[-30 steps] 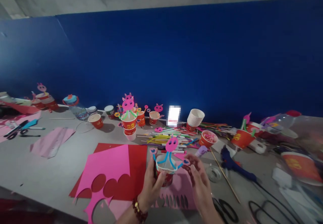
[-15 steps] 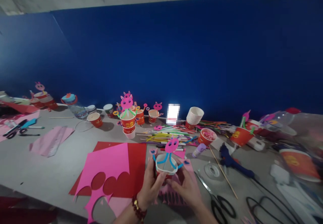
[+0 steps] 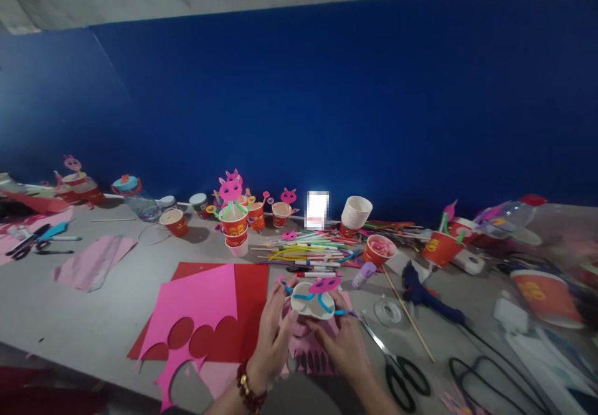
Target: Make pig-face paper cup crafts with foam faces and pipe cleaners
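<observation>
Between both hands is a paper cup [image 3: 312, 306] with its white inside showing. Blue pipe cleaners bend over its rim, and a pink cut-out head [image 3: 326, 285] leans away at the far side. My left hand [image 3: 273, 324] grips the cup from the left, a beaded bracelet on its wrist. My right hand [image 3: 343, 340] holds it from the right, fingers bent around the lower part. Pink paper with slits [image 3: 308, 362] lies under the hands. Left of them, a bright pink sheet [image 3: 199, 300] with round cut-outs rests on red paper [image 3: 252, 315].
Right of the hands lie scissors [image 3: 387, 352], a clear tape roll [image 3: 387, 310], a wooden stick [image 3: 411, 318] and a blue glue gun [image 3: 432, 300] with a cord. Behind are pipe cleaners and markers [image 3: 313, 253], stacked decorated cups [image 3: 233, 222] and a cup of pink scraps [image 3: 379, 250].
The cup has tipped away from me, so its pink head now appears lower and foreshortened. Both hands still hold it. The whole view has shifted slightly.
</observation>
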`<state>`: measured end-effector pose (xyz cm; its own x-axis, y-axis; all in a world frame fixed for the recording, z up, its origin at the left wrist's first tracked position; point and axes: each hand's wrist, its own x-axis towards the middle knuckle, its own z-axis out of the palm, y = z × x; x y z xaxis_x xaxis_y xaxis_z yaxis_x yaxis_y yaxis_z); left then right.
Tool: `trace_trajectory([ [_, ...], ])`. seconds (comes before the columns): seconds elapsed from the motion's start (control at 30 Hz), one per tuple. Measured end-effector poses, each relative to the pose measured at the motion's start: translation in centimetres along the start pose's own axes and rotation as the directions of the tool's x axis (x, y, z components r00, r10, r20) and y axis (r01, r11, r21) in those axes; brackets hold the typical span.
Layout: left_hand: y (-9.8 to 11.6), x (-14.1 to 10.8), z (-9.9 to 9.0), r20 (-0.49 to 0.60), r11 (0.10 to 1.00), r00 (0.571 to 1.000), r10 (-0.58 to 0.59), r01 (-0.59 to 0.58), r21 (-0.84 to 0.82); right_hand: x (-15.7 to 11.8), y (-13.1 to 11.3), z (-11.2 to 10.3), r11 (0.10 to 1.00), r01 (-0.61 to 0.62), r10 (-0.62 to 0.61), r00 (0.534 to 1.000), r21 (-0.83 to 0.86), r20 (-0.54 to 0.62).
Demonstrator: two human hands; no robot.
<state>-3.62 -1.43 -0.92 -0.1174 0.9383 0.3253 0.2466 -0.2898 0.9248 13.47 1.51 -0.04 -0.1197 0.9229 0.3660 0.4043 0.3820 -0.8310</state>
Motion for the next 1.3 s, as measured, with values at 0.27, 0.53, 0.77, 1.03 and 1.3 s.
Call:
trace_trajectory([
  [0.27, 2.2, 2.2, -0.1, -0.022, 0.994, 0.999, 0.035, -0.032, 0.106, -0.5, 1.0, 0.3, 0.988, 0.104, -0.106, 0.994, -0.115, -0.009],
  [0.53, 3.0, 2.9, 0.2, -0.054, 0.981, 0.995, 0.084, -0.074, 0.179, -1.0, 2.2, 0.7, 0.967, 0.149, -0.169, 0.982, -0.207, -0.08],
  [0.77, 3.2, 3.3, 0.7, -0.102, 0.972, 0.985, 0.135, -0.112, 0.208, -1.1, 2.1, 1.0, 0.981, 0.121, -0.138, 0.985, -0.15, -0.107],
  [1.03, 2.8, 3.4, 0.9, -0.102, 0.955, 0.977, 0.189, -0.159, 0.251, -1.2, 2.1, 1.3, 0.995, 0.063, -0.07, 0.993, -0.071, -0.094],
  [1.3, 2.6, 3.3, 1.0, -0.121, 0.956, 0.977, 0.177, -0.141, 0.258, -1.2, 1.7, 1.2, 0.996, 0.055, -0.06, 0.996, -0.077, -0.063],
])
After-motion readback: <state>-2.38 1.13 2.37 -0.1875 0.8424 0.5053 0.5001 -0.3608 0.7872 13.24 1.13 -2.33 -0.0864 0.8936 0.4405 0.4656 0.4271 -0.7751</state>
